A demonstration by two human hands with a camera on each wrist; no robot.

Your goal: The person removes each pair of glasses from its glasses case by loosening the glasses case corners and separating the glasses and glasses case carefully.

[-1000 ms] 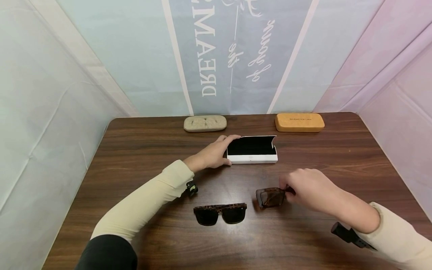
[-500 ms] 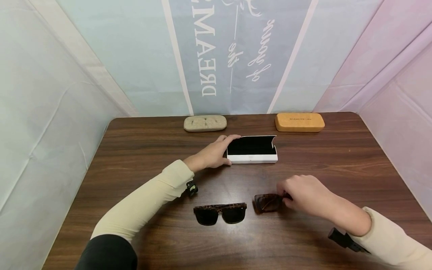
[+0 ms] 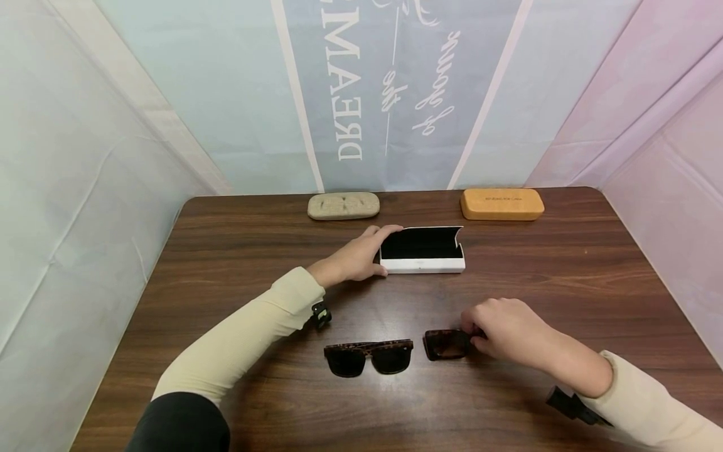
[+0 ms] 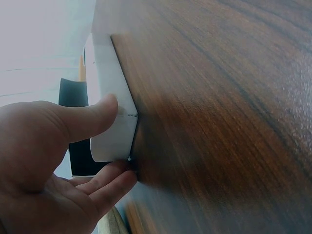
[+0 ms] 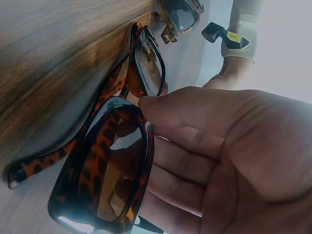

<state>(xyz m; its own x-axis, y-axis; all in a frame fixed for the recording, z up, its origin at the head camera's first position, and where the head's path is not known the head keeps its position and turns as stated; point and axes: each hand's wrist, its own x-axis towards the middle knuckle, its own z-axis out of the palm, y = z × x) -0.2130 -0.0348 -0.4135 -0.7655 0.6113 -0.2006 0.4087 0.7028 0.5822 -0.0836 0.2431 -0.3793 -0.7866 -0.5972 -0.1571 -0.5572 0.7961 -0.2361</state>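
My left hand [image 3: 358, 254] grips the left end of a white glasses case [image 3: 422, 266], which lies open with its black lining showing. In the left wrist view, the thumb presses the case's front wall [image 4: 105, 73] while the fingers reach round its end. Lower right, my right hand [image 3: 511, 329] pinches brown tortoiseshell sunglasses [image 3: 443, 344] between thumb and fingers. The right wrist view puts that grip at the bridge, between the two lenses, with the temples folded behind. A second pair of dark sunglasses [image 3: 390, 360] with a tortoiseshell top lies just left of them.
Behind the white case stand a beige fabric glasses case [image 3: 343, 206] and a yellow glasses case [image 3: 502, 204], both closed, along the back edge of the wooden table [image 3: 254, 238]. A printed cloth backdrop [image 3: 395, 125] rises behind the table.
My right hand has come down and slightly left with the tortoiseshell sunglasses, now close beside the dark pair. The left hand and white case have stayed in place.
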